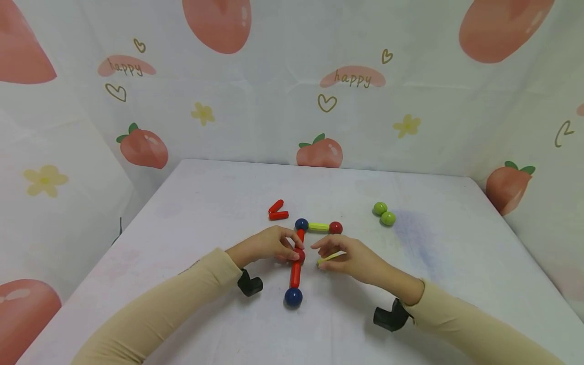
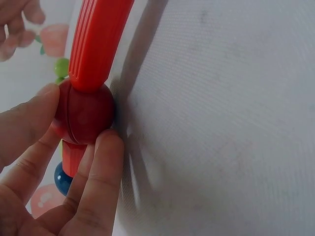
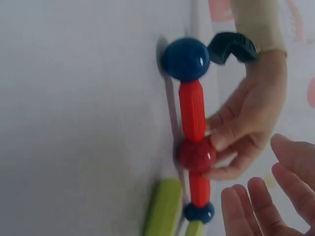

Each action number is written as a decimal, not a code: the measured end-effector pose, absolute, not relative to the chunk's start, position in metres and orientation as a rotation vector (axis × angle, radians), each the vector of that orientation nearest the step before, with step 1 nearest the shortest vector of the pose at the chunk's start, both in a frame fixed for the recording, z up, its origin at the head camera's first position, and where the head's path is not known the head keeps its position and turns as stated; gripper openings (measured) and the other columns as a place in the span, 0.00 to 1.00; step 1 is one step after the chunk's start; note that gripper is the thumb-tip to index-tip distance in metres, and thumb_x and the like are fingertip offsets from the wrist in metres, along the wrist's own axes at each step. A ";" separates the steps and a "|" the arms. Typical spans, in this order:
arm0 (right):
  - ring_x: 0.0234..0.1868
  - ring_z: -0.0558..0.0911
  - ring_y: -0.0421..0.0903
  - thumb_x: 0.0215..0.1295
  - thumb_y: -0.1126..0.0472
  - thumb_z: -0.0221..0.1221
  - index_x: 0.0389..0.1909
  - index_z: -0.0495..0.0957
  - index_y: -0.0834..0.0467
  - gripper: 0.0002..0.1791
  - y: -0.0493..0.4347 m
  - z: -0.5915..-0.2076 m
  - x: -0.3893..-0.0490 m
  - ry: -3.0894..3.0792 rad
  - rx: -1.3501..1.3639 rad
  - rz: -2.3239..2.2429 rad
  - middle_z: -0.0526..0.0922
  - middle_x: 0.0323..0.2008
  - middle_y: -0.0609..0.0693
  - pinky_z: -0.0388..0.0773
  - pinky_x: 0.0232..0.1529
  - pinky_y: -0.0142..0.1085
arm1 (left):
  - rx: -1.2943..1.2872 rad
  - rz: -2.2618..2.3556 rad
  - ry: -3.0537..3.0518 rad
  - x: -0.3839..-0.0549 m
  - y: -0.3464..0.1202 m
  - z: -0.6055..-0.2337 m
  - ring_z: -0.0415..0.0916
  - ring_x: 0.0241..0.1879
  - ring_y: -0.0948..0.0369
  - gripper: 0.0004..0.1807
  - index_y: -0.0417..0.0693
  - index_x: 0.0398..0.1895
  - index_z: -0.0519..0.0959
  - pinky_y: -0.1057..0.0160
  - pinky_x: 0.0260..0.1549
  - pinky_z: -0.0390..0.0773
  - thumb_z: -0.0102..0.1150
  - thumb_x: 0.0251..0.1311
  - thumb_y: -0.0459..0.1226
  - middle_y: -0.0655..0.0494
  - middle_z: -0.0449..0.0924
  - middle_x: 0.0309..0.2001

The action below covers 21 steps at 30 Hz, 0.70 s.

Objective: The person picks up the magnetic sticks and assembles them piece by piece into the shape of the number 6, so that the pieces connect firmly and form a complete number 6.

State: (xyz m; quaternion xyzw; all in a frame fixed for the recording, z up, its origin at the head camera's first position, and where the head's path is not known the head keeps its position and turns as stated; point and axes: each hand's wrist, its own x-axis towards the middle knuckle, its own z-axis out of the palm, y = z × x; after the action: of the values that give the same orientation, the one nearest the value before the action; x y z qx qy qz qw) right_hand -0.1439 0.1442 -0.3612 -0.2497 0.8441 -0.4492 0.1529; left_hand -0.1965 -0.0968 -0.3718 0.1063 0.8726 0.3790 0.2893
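Chain of sticks and balls (image 1: pixel 295 275) lies on the table (image 1: pixel 205 213), blue ball (image 1: pixel 293 297) nearest. Left hand (image 1: pixel 274 244) pinches the middle red ball (image 2: pixel 88 115). Right hand (image 1: pixel 358 259) has fingers apart near a loose green stick (image 3: pixel 165 206), apparently ungripped. Parts look light, stiff, smooth; balls may roll, so mid-stick holds seem surest. Beyond: two red sticks (image 1: pixel 279 216), two green balls (image 1: pixel 388 218).

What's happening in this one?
A person's left hand pinches the red ball joining two red rods, a blue ball at each end. A yellow-green rod links the far blue ball to another red ball. The right hand is open near a loose yellow-green rod. Two more red rods and two green balls lie farther back.
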 end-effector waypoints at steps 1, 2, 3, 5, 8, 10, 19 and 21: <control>0.54 0.84 0.55 0.65 0.64 0.68 0.58 0.79 0.62 0.21 0.147 -0.360 -0.145 2.447 -0.718 -1.286 0.84 0.53 0.62 0.84 0.55 0.43 | 0.284 1.009 2.330 -0.197 -0.097 -0.372 0.81 0.37 0.60 0.13 0.52 0.49 0.86 0.65 0.42 0.85 0.71 0.61 0.37 0.51 0.85 0.39; 0.56 0.83 0.57 0.65 0.64 0.67 0.59 0.78 0.63 0.22 0.149 -0.360 -0.147 2.470 -0.720 -1.288 0.83 0.54 0.62 0.84 0.56 0.46 | 0.282 1.009 2.330 -0.197 -0.097 -0.372 0.81 0.38 0.60 0.12 0.52 0.48 0.86 0.65 0.42 0.85 0.71 0.61 0.37 0.51 0.85 0.39; 0.57 0.82 0.59 0.66 0.64 0.67 0.59 0.77 0.63 0.22 0.151 -0.360 -0.148 2.490 -0.719 -1.288 0.82 0.56 0.63 0.83 0.58 0.49 | 0.282 1.006 2.331 -0.197 -0.097 -0.372 0.81 0.38 0.60 0.12 0.52 0.48 0.86 0.65 0.41 0.85 0.71 0.61 0.37 0.51 0.85 0.40; 0.59 0.82 0.61 0.66 0.64 0.66 0.61 0.77 0.63 0.23 0.155 -0.361 -0.151 2.530 -0.714 -1.278 0.82 0.57 0.63 0.81 0.59 0.52 | 0.277 1.004 2.333 -0.197 -0.096 -0.372 0.81 0.38 0.60 0.12 0.52 0.48 0.86 0.66 0.41 0.85 0.71 0.61 0.37 0.51 0.84 0.40; 0.61 0.81 0.62 0.65 0.63 0.67 0.62 0.76 0.62 0.24 0.159 -0.366 -0.156 2.567 -0.685 -1.246 0.81 0.59 0.63 0.80 0.61 0.53 | 0.270 0.998 2.336 -0.196 -0.096 -0.371 0.81 0.38 0.60 0.12 0.53 0.48 0.86 0.66 0.41 0.85 0.71 0.61 0.37 0.51 0.84 0.40; 0.62 0.80 0.62 0.65 0.63 0.68 0.63 0.76 0.62 0.26 0.160 -0.372 -0.159 2.561 -0.664 -1.232 0.81 0.59 0.63 0.80 0.62 0.53 | 0.269 0.995 2.337 -0.195 -0.096 -0.370 0.81 0.38 0.60 0.12 0.53 0.48 0.86 0.66 0.41 0.85 0.71 0.61 0.37 0.51 0.84 0.40; 0.58 0.82 0.56 0.61 0.62 0.71 0.59 0.79 0.62 0.25 0.159 -0.395 -0.167 2.543 -0.681 -1.106 0.84 0.57 0.58 0.80 0.62 0.51 | 0.270 0.982 2.340 -0.195 -0.096 -0.368 0.80 0.39 0.60 0.12 0.53 0.48 0.86 0.67 0.40 0.84 0.71 0.61 0.37 0.51 0.84 0.40; 0.58 0.83 0.55 0.61 0.62 0.71 0.58 0.79 0.61 0.24 0.158 -0.396 -0.167 2.547 -0.702 -1.077 0.85 0.56 0.57 0.80 0.62 0.51 | 0.269 0.979 2.339 -0.195 -0.096 -0.368 0.80 0.39 0.60 0.12 0.53 0.49 0.86 0.67 0.40 0.84 0.71 0.61 0.37 0.51 0.84 0.40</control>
State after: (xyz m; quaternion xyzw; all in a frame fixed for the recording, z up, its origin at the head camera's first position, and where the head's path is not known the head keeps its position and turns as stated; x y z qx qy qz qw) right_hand -0.1674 0.1581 -0.3964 -0.2435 0.8835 -0.3735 0.1437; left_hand -0.1947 -0.0963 -0.3677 0.1010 0.8774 0.3674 0.2915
